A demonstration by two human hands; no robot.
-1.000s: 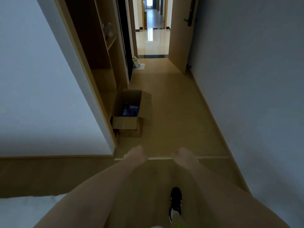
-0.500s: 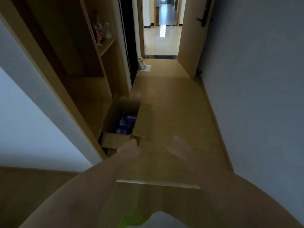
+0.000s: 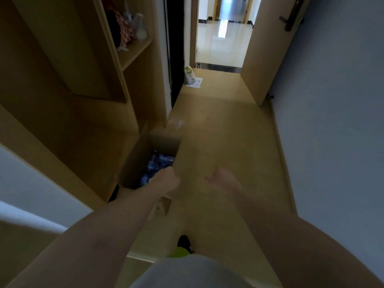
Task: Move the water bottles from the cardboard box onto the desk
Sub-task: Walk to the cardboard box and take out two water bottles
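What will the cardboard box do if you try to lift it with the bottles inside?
The cardboard box probably feels heavy, since many water bottles fill its bottom. Its open flaps look thin, so they may bend. The bottles could shift and roll inside.

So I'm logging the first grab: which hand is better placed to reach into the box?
Probably the left hand: it is at the open box, by the bottles. The right hand hangs over bare floor beside it.
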